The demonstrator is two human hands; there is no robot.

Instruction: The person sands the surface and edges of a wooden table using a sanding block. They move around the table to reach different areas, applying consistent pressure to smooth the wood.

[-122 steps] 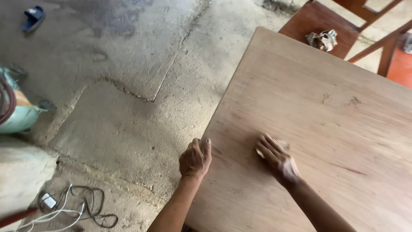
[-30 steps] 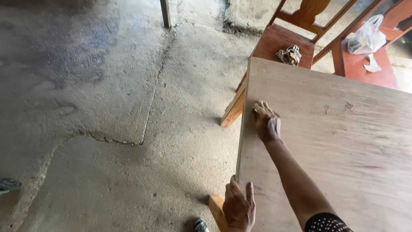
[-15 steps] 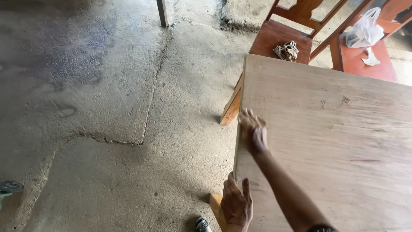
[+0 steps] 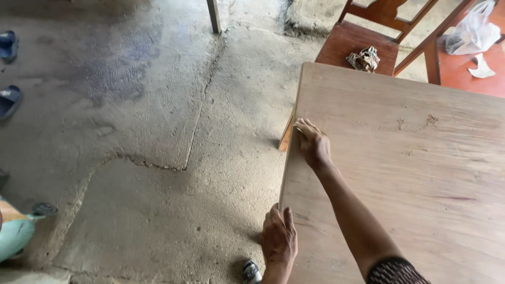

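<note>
A large pale plywood board [image 4: 410, 173] fills the right half of the head view. My right hand [image 4: 314, 143] presses flat on it right at its left edge, fingers together over a small pale piece of sandpaper [image 4: 298, 128] that is mostly hidden. My left hand [image 4: 279, 239] grips the same edge nearer to me, fingers lying on top of the board. A wooden support [image 4: 285, 139] pokes out from under the board beside my right hand.
A red-brown wooden chair [image 4: 352, 39] with a crumpled rag [image 4: 363, 58] stands beyond the board, and a white plastic bag [image 4: 473, 31] lies further right. Blue sandals [image 4: 9, 100] and a teal object [image 4: 13, 236] sit on the cracked concrete floor [image 4: 158, 131] at left. A post [image 4: 213, 16] stands at the back.
My right hand has slid along the board toward its left edge and now sits on that edge. My left hand keeps its hold on the near edge. The view has shifted slightly.
</note>
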